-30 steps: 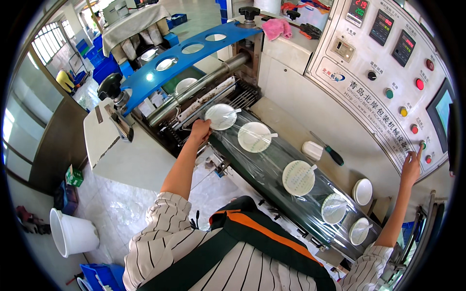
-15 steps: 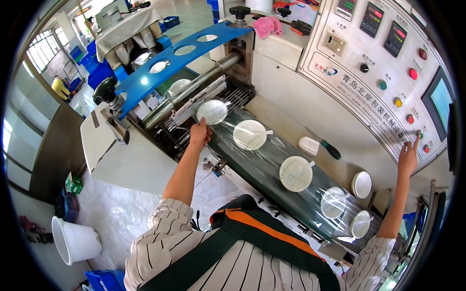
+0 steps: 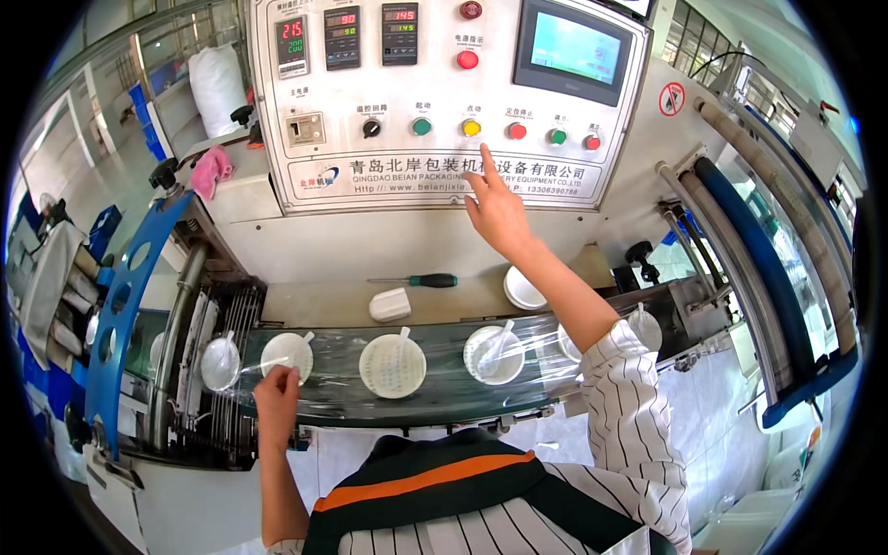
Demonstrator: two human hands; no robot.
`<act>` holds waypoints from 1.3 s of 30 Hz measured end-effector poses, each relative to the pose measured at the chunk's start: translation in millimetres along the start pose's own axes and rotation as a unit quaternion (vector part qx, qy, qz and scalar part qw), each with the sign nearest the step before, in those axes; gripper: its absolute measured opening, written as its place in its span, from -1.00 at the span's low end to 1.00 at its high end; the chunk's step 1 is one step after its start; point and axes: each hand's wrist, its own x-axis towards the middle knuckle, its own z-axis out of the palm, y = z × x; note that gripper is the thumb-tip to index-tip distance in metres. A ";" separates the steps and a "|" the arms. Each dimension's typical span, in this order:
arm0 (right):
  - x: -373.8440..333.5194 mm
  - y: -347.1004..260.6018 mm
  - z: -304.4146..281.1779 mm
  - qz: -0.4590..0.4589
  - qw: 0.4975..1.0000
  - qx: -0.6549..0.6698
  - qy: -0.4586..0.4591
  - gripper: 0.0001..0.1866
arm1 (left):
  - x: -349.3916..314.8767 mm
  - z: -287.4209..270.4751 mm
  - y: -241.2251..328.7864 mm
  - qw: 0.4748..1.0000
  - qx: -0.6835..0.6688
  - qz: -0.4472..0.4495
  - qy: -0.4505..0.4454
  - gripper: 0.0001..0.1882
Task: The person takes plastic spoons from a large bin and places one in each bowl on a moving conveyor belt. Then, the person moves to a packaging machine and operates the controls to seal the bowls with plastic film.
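Observation:
My left hand (image 3: 277, 393) is closed at the near rim of a white bowl (image 3: 280, 349) wrapped in clear film, with a spoon handle jutting past its rim. Whether the fingertips pinch film or spoon is hidden. My right hand (image 3: 499, 213) is raised before the control panel (image 3: 268, 111), holding nothing. Its index finger stretches up just below the yellow button (image 3: 471, 129), seemingly apart from it. More film-covered bowls lie along the green belt (image 3: 435, 400), among them a middle bowl (image 3: 392, 368) and a bowl (image 3: 221, 363) by the metal rods at the left.
On the ledge behind the belt lie a screwdriver (image 3: 433, 280), a white block (image 3: 389, 305) and stacked white bowls (image 3: 524, 289). A blue plate with round holes (image 3: 120, 294) stands left, with a pink cloth (image 3: 211, 172) behind it. Rollers (image 3: 754, 268) stand at the right.
My view has turned right. The bowls have moved right along the belt, and another shows by the rods. My right finger has left the green button for the yellow one; my left hand is at the second bowl.

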 end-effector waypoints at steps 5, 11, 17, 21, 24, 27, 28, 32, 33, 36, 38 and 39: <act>22.7 -7.2 1.7 -0.016 0.998 -0.061 0.004 -0.75 | -4.2 26.8 2.7 0.999 -0.028 0.027 -0.031 -0.82; 34.6 30.3 26.3 0.009 0.966 -0.250 -0.065 -0.82 | -19.6 42.0 11.0 0.993 0.083 0.071 -0.049 -0.81; 34.1 27.4 19.3 -0.010 0.980 -0.194 -0.040 -0.85 | -30.3 44.9 -12.4 0.975 0.211 0.068 0.033 -0.76; 35.6 32.5 18.8 -0.007 0.981 -0.189 -0.039 -0.87 | -31.0 48.3 -33.7 0.951 0.269 0.135 0.073 -0.65; 33.6 25.5 15.7 0.007 0.980 -0.193 -0.053 -0.87 | -32.7 47.2 -44.0 0.946 0.306 0.094 0.047 -0.55; 33.2 29.2 15.6 0.014 0.981 -0.180 -0.065 -0.88 | -31.3 45.0 -48.0 0.936 0.335 0.097 0.046 -0.50; 33.1 28.0 14.7 0.013 0.982 -0.177 -0.065 -0.88 | -31.4 43.8 -48.9 0.935 0.338 0.093 0.048 -0.50; 31.9 22.0 11.6 0.012 0.982 -0.171 -0.073 -0.86 | -29.3 38.9 -50.9 0.943 0.314 0.092 0.060 -0.52; 31.6 22.2 12.5 0.012 0.983 -0.170 -0.074 -0.86 | -28.5 38.9 -52.2 0.945 0.304 0.096 0.067 -0.53; 31.1 25.1 14.4 0.014 0.983 -0.169 -0.072 -0.86 | -26.1 40.2 -54.5 0.945 0.303 0.095 0.076 -0.55; 31.4 28.5 14.5 0.007 0.985 -0.161 -0.068 -0.87 | -26.1 42.5 -54.4 0.946 0.298 0.096 0.081 -0.55; 30.8 31.5 15.5 0.008 0.985 -0.161 -0.068 -0.87 | -26.2 43.6 -54.5 0.947 0.293 0.097 0.085 -0.55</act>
